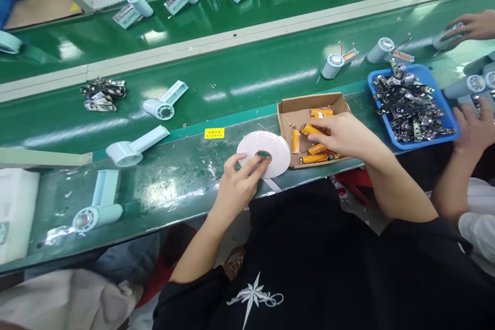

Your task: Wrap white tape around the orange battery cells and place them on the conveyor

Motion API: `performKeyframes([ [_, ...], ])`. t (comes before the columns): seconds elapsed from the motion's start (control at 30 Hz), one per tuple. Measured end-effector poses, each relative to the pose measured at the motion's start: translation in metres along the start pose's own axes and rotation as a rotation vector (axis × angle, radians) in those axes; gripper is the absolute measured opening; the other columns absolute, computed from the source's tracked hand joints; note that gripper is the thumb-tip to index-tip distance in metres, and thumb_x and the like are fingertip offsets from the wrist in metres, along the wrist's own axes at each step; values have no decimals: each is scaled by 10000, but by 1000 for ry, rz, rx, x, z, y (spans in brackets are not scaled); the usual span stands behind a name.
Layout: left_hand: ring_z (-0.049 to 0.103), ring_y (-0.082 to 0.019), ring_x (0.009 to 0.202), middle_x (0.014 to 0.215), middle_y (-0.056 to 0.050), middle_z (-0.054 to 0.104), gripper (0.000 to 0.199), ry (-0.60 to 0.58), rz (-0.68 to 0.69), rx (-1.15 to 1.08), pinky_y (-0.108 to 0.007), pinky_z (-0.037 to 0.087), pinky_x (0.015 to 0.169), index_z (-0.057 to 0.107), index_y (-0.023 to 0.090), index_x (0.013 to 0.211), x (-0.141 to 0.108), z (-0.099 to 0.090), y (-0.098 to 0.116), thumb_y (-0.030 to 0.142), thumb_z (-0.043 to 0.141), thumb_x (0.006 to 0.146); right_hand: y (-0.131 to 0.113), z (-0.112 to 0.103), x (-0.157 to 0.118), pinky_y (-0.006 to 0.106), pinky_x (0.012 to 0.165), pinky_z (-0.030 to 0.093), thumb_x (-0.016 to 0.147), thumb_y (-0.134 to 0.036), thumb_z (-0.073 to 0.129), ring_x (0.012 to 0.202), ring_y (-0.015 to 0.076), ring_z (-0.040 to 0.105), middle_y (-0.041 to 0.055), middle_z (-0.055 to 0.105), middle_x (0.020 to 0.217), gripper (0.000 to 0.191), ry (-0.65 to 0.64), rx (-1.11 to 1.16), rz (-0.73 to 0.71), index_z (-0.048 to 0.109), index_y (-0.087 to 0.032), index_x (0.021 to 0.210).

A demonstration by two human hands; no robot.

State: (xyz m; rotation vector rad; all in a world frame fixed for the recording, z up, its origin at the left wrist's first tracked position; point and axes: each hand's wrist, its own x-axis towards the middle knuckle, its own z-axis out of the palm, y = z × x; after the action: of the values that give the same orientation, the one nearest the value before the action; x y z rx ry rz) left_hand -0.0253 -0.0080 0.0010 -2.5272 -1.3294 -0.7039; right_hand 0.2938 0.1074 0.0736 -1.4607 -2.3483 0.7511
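A wide roll of white tape (247,143) lies at the bench edge, its loose end hanging toward me. My left hand (242,180) grips this roll, with fingertips at the centre hole and another finger on its left side. Just right of it stands an open cardboard box (309,103) holding several orange cylindrical batteries (317,149) with thin wires. My right hand (344,134) reaches into the box, its thumb and fingers closed on one orange battery (307,129). The palm hides part of the box's right side.
A blue basket (415,143) of circuit boards stands right, near a co-worker's hands (474,124). Light-blue fan housings (126,153) lie to the left. Circuit boards (103,94) and more housings (332,66) sit on the green conveyor (232,75). A yellow label (214,133) sticks to the bench.
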Motion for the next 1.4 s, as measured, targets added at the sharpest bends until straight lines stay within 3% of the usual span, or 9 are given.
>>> performKeyframes([
  [0.3, 533, -277, 1357, 1300, -45, 806, 746, -41, -7, -105, -399, 530, 1169, 630, 319, 1600, 2, -3, 6, -29, 710, 945, -2, 24, -29, 449, 899, 712, 813, -672, 942, 978, 307, 808, 98, 835, 1071, 656, 144, 721, 57, 855, -217, 1277],
  [0.6, 571, -292, 1334, 1400, -34, 771, 750, -141, 31, -83, -466, 507, 1230, 531, 369, 1683, 6, -12, 4, 37, 659, 1024, -12, 24, -29, 345, 848, 631, 954, -579, 834, 847, 232, 741, 15, 786, 850, 407, -40, 497, -23, 885, -220, 1139],
  [0.83, 545, -308, 1063, 1058, -109, 771, 591, 192, -79, 38, -545, 513, 1150, 648, 247, 1572, 22, -4, 57, 274, 809, 1004, -42, 92, -21, 516, 971, 675, 1065, -776, 491, 1252, 336, 746, 191, 738, 1375, 702, 531, 990, 104, 664, -251, 1498],
  [0.97, 598, -264, 995, 1018, -104, 750, 398, 32, -32, -194, -475, 563, 1062, 762, 220, 1384, -2, -7, 85, 336, 793, 1004, -15, 52, -37, 547, 938, 656, 934, -732, 699, 1269, 380, 742, 155, 756, 1390, 629, 661, 924, 153, 773, -300, 1385],
  [1.03, 626, -277, 1079, 1106, -103, 769, 443, -123, -38, -250, -524, 537, 1158, 747, 249, 1415, -19, -9, 70, 293, 809, 978, 8, 18, -45, 546, 934, 605, 849, -747, 795, 1323, 377, 716, 53, 760, 1421, 456, 951, 886, 105, 864, -442, 1182],
  [1.1, 605, -333, 1251, 1238, -119, 764, 584, -270, -102, -264, -598, 488, 1230, 718, 280, 1465, -29, -8, 31, 331, 892, 910, 24, -5, -49, 566, 897, 548, 746, -707, 911, 1359, 389, 692, 1, 764, 1430, 367, 1061, 847, 117, 870, -555, 1077],
  [1.17, 543, -372, 1382, 1357, -137, 729, 662, -345, -193, -289, -617, 456, 1260, 702, 296, 1485, -26, -6, -23, 443, 925, 880, 26, -9, -50, 577, 805, 518, 656, -669, 985, 1268, 400, 731, 23, 794, 1364, 457, 990, 831, 186, 836, -645, 1088],
  [1.3, 441, -391, 1482, 1532, -186, 616, 550, -218, -579, -39, -611, 348, 1317, 637, 247, 1557, 16, 9, -135, 522, 621, 1081, 11, 9, -48, 548, 675, 508, 604, -749, 979, 954, 351, 785, 57, 826, 1190, 530, 758, 845, 258, 748, -776, 1079],
  [1.4, 299, -451, 1589, 1729, -210, 417, 589, -349, -705, 165, -655, 271, 1315, 563, 220, 1617, 51, 24, -193, 517, 506, 1111, 19, 17, -51, 557, 646, 498, 655, -932, 797, 847, 327, 776, 15, 828, 1145, 412, 842, 699, 334, 658, -860, 1037],
])
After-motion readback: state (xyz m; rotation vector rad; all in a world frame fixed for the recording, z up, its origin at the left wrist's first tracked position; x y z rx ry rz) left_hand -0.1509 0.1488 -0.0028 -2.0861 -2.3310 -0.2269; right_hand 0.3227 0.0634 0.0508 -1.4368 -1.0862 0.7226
